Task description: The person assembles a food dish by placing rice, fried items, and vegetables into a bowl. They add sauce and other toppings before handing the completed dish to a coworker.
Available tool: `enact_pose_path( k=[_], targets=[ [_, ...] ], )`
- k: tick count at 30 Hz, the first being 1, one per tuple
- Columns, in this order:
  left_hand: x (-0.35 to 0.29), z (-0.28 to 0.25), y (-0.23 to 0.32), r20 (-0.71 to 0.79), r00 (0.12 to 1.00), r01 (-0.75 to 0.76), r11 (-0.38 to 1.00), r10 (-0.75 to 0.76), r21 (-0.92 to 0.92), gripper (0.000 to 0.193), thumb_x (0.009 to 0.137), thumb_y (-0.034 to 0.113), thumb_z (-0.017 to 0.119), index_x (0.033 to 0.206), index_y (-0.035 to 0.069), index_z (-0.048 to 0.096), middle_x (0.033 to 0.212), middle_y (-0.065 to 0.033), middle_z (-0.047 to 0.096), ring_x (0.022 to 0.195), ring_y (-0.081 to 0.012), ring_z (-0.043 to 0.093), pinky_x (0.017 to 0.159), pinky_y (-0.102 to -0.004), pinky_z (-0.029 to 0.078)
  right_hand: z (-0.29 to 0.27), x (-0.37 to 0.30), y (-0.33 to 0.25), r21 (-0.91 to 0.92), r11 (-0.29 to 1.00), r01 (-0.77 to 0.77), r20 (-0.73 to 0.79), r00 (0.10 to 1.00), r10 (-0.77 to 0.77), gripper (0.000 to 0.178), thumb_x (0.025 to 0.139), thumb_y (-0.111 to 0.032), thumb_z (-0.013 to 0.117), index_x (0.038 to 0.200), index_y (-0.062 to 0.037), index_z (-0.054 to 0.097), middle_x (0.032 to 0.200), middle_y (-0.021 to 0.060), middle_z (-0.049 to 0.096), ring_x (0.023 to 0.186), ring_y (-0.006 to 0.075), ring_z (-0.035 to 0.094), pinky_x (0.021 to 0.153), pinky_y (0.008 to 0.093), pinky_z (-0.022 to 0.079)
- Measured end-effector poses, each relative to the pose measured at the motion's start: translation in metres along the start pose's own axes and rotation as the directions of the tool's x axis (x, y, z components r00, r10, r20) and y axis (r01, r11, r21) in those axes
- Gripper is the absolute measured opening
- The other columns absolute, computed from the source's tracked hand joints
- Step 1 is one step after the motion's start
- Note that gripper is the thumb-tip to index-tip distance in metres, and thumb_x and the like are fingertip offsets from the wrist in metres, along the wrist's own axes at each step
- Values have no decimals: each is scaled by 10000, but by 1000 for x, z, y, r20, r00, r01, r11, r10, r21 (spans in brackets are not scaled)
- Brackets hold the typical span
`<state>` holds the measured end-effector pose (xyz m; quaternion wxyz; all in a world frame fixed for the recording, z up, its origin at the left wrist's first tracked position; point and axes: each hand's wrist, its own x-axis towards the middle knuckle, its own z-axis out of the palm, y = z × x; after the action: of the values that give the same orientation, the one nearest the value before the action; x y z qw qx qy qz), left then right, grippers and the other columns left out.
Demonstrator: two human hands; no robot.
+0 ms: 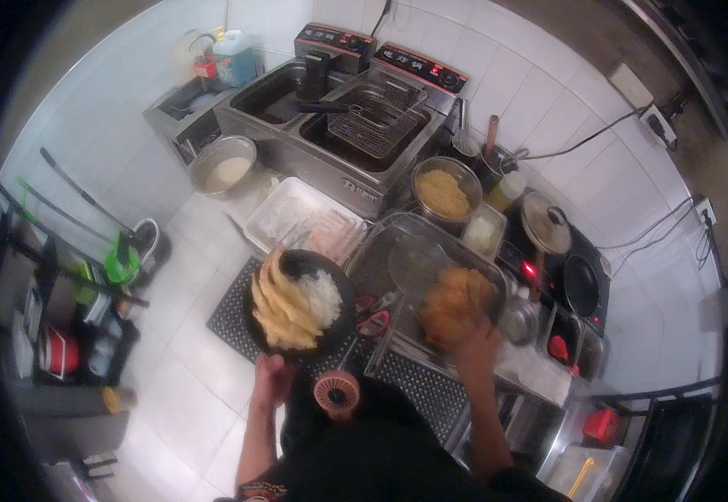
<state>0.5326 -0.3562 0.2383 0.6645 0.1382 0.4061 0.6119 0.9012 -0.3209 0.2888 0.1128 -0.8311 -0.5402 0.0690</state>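
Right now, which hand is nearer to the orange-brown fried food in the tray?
The right. The right hand is at the near right edge of the fried food; the left hand is well to its left, at the near rim of the black bowl.

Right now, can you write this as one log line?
left hand: holding round black bowl, white rice and golden fried strips inside | right hand: at orange-brown fried pieces in rectangular metal tray, grip blurred

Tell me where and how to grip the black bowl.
Probably grip the black bowl by its near rim, coming from the near side, where the left hand is: it's round, no handle shows, and fried strips reach its far rim.
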Motion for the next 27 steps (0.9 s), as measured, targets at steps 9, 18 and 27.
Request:
enact_pose_path(
  k=[9, 18, 27],
  targets=[
    [10, 13, -2, 98, 992, 74, 997, -77, 38, 655, 731, 306, 740, 1272, 71, 456, 1220, -63, 560, 1088, -243, 568, 897, -428, 472, 20, -23, -52, 420, 898, 130, 251, 934, -253, 503, 905, -403, 579, 1157, 21, 477, 896, 231, 613, 841, 386, 618, 742, 471, 480],
    [-2, 23, 3, 144, 989, 30, 997, -41, 78, 899, 679, 386, 794, 1399, 82, 349, 1334, -65, 501, 1196, -261, 517, 981, -446, 441, 17, -16, -69, 468, 883, 32, 325, 923, -206, 508, 886, -415, 617, 1158, 3, 520, 892, 208, 664, 833, 335, 667, 761, 409, 511],
    [13, 45, 16, 227, 959, 165, 986, -170, 40, 682, 771, 249, 705, 1349, 39, 410, 1286, -85, 530, 1175, -255, 522, 979, -382, 445, -12, -44, -41, 450, 888, -89, 287, 957, -49, 414, 911, -391, 589, 1111, -30, 564, 896, 193, 664, 805, 338, 661, 738, 415, 508]
  ],
)
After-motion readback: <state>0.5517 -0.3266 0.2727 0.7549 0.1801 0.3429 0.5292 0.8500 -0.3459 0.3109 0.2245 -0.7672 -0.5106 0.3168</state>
